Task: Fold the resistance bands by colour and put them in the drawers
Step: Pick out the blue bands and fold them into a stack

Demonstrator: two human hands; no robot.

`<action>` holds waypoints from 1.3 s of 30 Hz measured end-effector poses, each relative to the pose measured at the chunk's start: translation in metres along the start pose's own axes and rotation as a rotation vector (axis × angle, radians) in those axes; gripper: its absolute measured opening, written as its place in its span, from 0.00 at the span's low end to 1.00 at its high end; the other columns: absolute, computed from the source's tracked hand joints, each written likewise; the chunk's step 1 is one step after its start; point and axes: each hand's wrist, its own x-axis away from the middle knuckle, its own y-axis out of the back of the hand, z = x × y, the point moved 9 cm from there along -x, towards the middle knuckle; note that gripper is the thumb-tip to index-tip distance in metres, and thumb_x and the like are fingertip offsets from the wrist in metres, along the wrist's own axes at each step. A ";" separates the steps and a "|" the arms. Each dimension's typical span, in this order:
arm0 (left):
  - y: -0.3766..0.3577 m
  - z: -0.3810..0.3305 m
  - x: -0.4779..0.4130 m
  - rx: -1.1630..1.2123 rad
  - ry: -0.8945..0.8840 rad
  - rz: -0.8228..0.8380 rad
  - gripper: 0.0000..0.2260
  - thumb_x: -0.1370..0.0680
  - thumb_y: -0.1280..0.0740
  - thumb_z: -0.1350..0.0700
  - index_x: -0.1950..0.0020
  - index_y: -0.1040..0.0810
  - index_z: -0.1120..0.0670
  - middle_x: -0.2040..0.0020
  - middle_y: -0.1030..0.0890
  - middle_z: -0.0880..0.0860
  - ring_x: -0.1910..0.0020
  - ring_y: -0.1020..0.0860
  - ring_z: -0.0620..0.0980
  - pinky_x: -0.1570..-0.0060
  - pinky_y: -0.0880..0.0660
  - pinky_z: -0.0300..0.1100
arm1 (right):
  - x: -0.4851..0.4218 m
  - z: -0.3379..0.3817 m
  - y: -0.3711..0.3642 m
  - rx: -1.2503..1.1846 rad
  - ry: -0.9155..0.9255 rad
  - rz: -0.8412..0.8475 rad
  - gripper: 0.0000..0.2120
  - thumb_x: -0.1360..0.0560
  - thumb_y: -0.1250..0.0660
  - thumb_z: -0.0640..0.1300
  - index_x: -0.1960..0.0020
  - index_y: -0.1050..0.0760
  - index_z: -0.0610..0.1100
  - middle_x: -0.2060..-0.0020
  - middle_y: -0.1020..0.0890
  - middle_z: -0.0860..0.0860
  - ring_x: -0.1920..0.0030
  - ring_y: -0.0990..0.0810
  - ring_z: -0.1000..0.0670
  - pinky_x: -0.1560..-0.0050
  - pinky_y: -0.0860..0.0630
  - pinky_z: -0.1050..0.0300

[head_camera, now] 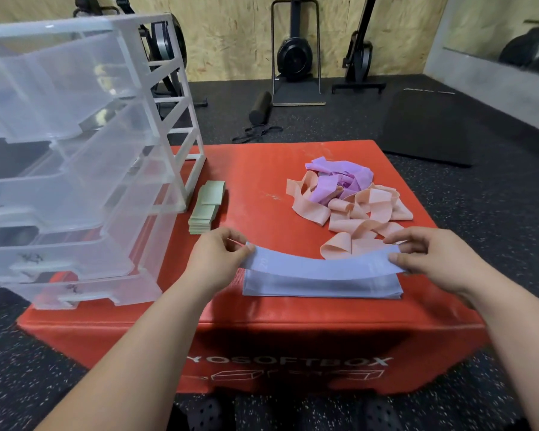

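Note:
A blue resistance band (321,266) is stretched flat between my hands, just above a stack of folded blue bands (321,289) near the front of the red soft box (255,181). My left hand (218,253) pinches its left end and my right hand (430,253) pinches its right end. Folded green bands (206,206) lie in a row beside the clear plastic drawer unit (75,157), whose drawers stand pulled out. A loose heap of peach bands (364,216) and purple bands (339,178) lies at the back right of the box.
The box stands on dark speckled gym flooring. Behind it are a black foam roller (260,111), dark bands on the floor (255,132), a black mat (430,126) and exercise machines against a wooden wall. My dark shoes (212,415) show below the box.

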 end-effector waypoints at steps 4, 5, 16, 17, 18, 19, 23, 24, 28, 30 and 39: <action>-0.005 -0.005 0.010 -0.263 -0.070 0.012 0.05 0.24 0.24 0.50 0.56 0.18 0.47 0.64 0.15 0.46 0.64 0.19 0.46 0.63 0.28 0.43 | 0.001 -0.015 0.003 0.086 -0.017 -0.058 0.13 0.26 0.22 0.34 0.48 0.15 0.49 0.58 0.17 0.44 0.64 0.17 0.49 0.51 0.15 0.45; -0.006 -0.007 0.012 -0.302 -0.084 0.013 0.05 0.23 0.24 0.50 0.56 0.18 0.47 0.64 0.15 0.45 0.63 0.19 0.44 0.63 0.28 0.42 | 0.001 -0.018 0.003 0.111 -0.023 -0.069 0.13 0.26 0.22 0.34 0.48 0.15 0.49 0.59 0.18 0.45 0.65 0.18 0.48 0.50 0.15 0.42; -0.024 -0.014 0.018 -0.603 -0.177 0.081 0.04 0.23 0.28 0.51 0.49 0.20 0.45 0.59 0.17 0.45 0.56 0.19 0.49 0.58 0.21 0.47 | 0.000 -0.017 -0.011 0.457 0.054 -0.056 0.13 0.29 0.21 0.41 0.51 0.17 0.55 0.64 0.16 0.55 0.61 0.18 0.56 0.58 0.28 0.58; -0.026 -0.014 0.018 -0.649 -0.186 0.082 0.05 0.23 0.29 0.51 0.48 0.20 0.44 0.58 0.17 0.45 0.56 0.19 0.51 0.57 0.21 0.47 | -0.001 -0.018 -0.014 0.502 0.062 -0.045 0.13 0.30 0.21 0.42 0.51 0.18 0.56 0.64 0.17 0.56 0.61 0.19 0.57 0.59 0.28 0.59; -0.027 -0.013 0.017 -0.693 -0.197 0.085 0.05 0.22 0.30 0.50 0.46 0.20 0.44 0.56 0.18 0.46 0.54 0.19 0.51 0.57 0.22 0.47 | -0.002 -0.019 -0.017 0.559 0.074 -0.032 0.13 0.31 0.20 0.43 0.51 0.18 0.57 0.63 0.18 0.57 0.61 0.20 0.58 0.59 0.27 0.58; -0.029 -0.014 0.017 -0.731 -0.213 0.086 0.06 0.22 0.30 0.49 0.45 0.20 0.45 0.53 0.19 0.46 0.53 0.20 0.52 0.57 0.23 0.47 | -0.002 -0.019 -0.020 0.619 0.088 -0.021 0.13 0.31 0.20 0.45 0.51 0.18 0.58 0.62 0.19 0.58 0.60 0.21 0.58 0.57 0.25 0.56; -0.032 -0.017 0.016 -0.776 -0.275 0.108 0.12 0.21 0.28 0.47 0.39 0.20 0.46 0.49 0.25 0.48 0.49 0.21 0.53 0.55 0.24 0.47 | -0.002 -0.016 -0.024 0.754 0.126 0.015 0.16 0.30 0.21 0.51 0.46 0.20 0.62 0.51 0.25 0.59 0.48 0.24 0.54 0.45 0.23 0.50; -0.033 -0.019 0.016 -0.749 -0.302 0.133 0.14 0.22 0.27 0.46 0.38 0.20 0.45 0.47 0.25 0.47 0.47 0.22 0.52 0.52 0.23 0.48 | -0.002 -0.014 -0.023 0.762 0.147 0.025 0.16 0.30 0.21 0.52 0.44 0.20 0.61 0.48 0.25 0.59 0.45 0.24 0.53 0.43 0.24 0.49; -0.043 -0.020 0.022 -0.651 -0.387 0.392 0.23 0.27 0.20 0.42 0.35 0.22 0.43 0.38 0.25 0.42 0.41 0.24 0.46 0.42 0.23 0.48 | 0.003 -0.009 -0.025 0.716 0.229 0.161 0.21 0.33 0.18 0.56 0.42 0.19 0.60 0.39 0.23 0.62 0.40 0.23 0.56 0.35 0.27 0.54; -0.047 -0.016 0.026 -0.664 -0.390 0.473 0.26 0.30 0.18 0.43 0.34 0.23 0.41 0.39 0.23 0.40 0.43 0.23 0.45 0.43 0.23 0.48 | 0.005 -0.010 -0.028 0.735 0.245 0.224 0.26 0.35 0.17 0.57 0.39 0.20 0.60 0.38 0.22 0.64 0.38 0.23 0.59 0.34 0.28 0.57; -0.047 -0.013 0.023 -0.675 -0.415 0.441 0.24 0.30 0.18 0.47 0.37 0.22 0.40 0.42 0.21 0.40 0.45 0.23 0.45 0.45 0.23 0.48 | 0.000 -0.021 -0.031 0.750 0.202 0.221 0.24 0.34 0.16 0.53 0.41 0.19 0.60 0.45 0.17 0.61 0.44 0.20 0.56 0.40 0.24 0.55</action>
